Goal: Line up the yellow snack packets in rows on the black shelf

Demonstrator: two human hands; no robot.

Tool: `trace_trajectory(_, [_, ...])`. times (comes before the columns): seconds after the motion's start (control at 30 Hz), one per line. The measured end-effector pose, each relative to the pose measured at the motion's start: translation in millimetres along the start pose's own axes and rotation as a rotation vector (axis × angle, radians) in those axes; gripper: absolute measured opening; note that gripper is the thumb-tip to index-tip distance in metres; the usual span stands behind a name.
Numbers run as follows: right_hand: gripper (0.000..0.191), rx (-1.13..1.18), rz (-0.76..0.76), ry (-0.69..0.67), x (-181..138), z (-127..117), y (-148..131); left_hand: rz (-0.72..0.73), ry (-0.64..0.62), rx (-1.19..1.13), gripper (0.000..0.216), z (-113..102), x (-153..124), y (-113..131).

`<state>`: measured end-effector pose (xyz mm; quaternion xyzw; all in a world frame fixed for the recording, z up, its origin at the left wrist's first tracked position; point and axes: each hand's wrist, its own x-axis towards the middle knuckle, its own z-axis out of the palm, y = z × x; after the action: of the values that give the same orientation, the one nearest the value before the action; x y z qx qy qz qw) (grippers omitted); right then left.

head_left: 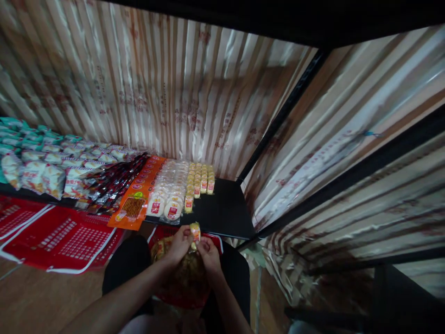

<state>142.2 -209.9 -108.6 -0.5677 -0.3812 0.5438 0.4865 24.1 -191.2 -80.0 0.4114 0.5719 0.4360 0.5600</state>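
My left hand (179,245) and my right hand (209,253) meet low in the middle of the view, over a red basket (215,240) resting on my lap. Both pinch a small yellow snack packet with a red label (195,232), held upright between the fingertips. Under the hands lies a clear bag of more yellow packets (189,278). Just ahead, on the black shelf (225,208), stand rows of the same yellow packets (200,180) beside round white packets (167,195).
Left along the shelf lie an orange packet row (137,197), dark red packets (111,183) and green-and-white bags (38,157). Empty red baskets (62,239) lie on the wooden floor at left. Striped wrapped stock (174,93) forms the back and right side.
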Motion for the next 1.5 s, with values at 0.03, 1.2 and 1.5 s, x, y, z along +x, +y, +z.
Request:
trace_trajectory(0.03, [0.040,0.017,-0.004,0.001,3,0,-5,0.021,-0.004,0.018,0.023,3,2,4])
trace_trajectory(1.2, [0.038,-0.660,-0.279,0.234,194,-9,-58,0.140,0.209,0.459,0.052,82,113,49])
trace_trajectory(1.5, [0.037,-0.635,-0.270,0.261,197,-6,-63,0.151,0.205,0.492,0.051,78,122,42])
